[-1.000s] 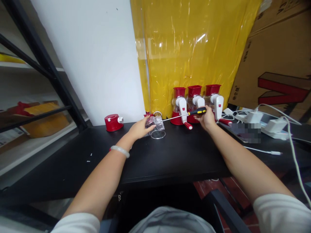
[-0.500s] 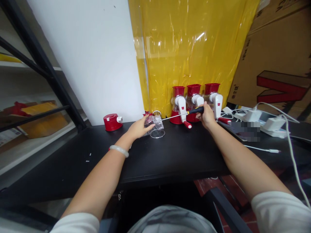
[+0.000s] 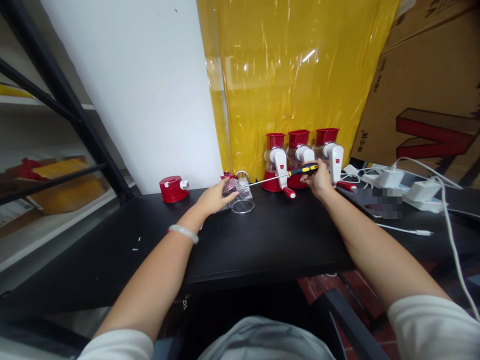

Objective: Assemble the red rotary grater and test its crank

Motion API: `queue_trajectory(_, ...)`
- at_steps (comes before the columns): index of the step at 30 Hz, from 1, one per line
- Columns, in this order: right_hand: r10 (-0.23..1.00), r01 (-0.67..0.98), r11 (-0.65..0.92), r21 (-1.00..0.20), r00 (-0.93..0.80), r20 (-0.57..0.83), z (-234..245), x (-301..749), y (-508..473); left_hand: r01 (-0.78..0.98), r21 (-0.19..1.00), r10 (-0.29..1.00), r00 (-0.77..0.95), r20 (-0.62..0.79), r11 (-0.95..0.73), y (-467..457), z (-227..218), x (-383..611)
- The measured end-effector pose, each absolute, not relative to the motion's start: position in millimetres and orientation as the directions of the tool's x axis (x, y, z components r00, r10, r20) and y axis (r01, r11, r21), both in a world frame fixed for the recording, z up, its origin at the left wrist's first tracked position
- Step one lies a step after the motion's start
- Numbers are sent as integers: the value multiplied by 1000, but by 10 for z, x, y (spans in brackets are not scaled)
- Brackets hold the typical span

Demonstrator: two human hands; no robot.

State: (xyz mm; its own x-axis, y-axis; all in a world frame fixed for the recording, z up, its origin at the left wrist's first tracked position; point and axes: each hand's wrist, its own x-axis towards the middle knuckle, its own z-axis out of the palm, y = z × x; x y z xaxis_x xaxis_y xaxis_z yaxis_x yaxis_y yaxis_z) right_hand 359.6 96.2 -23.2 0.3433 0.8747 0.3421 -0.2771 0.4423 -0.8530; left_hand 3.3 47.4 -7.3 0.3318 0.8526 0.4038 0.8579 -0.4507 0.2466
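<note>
- Left hand (image 3: 214, 198) lies on its side on the black table (image 3: 262, 240), fingers curled round a clear plastic housing (image 3: 240, 192). The grip looks like bracing: it pins the piece against the tabletop so it cannot roll or twist.
- The housing lies tipped over, its round open rim facing the camera, a small red part (image 3: 227, 176) just behind it. It sits near the back of the table, left of centre.
- Right hand (image 3: 319, 181) is closed round the black-and-yellow handle of a screwdriver (image 3: 285, 174). The long shaft runs almost level to the left, its tip reaching the top of the housing; whether it sits in a screw cannot be told.
- Three assembled red-and-white crank units (image 3: 300, 160) stand in a row against the yellow plastic sheet (image 3: 285, 75), close behind the right hand, touching or nearly so.
- A separate red base with a white knob (image 3: 173, 188) sits well to the left, apart from the rest.
- White chargers and cables (image 3: 408, 187) lie at the right end; a cardboard box (image 3: 431, 95) stands behind them.
- A pale bangle (image 3: 183, 232) is on the left wrist.
</note>
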Motion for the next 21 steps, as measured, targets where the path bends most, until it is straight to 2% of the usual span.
queue_trajectory(3,903,-344,382,-858,334,269,-186,3597,919,859,243,852,331,406,-450,473,-68,35)
queue_trajectory(6,906,-344,377,-860,328,267,-162,3586,885,858,241,850,335,407,-453,471,-65,34)
queue_trajectory(15,827,-152,464,-873,427,365,-247,3593,968,849,259,850,337,405,-460,461,-61,34)
queue_trajectory(21,891,-320,385,-866,373,258,-223,3588,941,855,250,852,336,402,-455,458,-55,39)
